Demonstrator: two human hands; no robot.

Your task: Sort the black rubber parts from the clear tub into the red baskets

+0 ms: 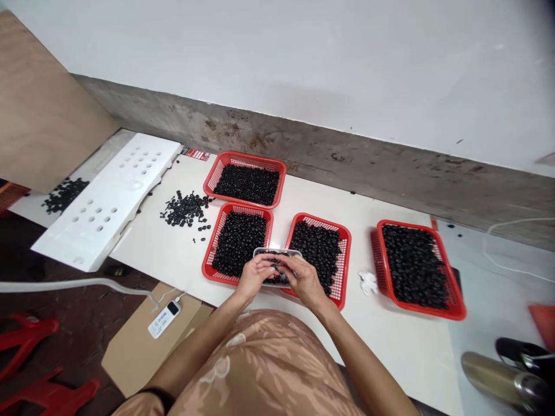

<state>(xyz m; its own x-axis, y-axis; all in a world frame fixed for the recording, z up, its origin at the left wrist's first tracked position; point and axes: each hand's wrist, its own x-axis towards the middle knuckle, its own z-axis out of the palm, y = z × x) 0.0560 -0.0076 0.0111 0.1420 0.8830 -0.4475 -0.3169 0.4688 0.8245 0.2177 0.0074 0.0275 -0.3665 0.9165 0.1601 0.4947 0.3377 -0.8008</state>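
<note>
Four red baskets [243, 155] by the clear tray [277, 252] look full of black rings [247, 184], loose pile [185, 209] left of it seemingly unsorted; left hand [254, 276] and right hand [303, 278] pinch rings there, fingers narrow.

Both hands [280, 276] finger black rings over a small clear tray [277, 252] between red baskets [237, 242]

Four baskets [243, 155] were seen in red, each filled with black rings [247, 184]. A loose heap [186, 209], also black, was scattered on the white table [411, 346]. A clear tray [277, 252] was edged in pale grey. A white board [108, 202] was patterned with round holes. A tan garment [269, 370] was printed with pale flowers. Brown cardboard [130, 352] and red stools [26, 332] were noted.
</note>
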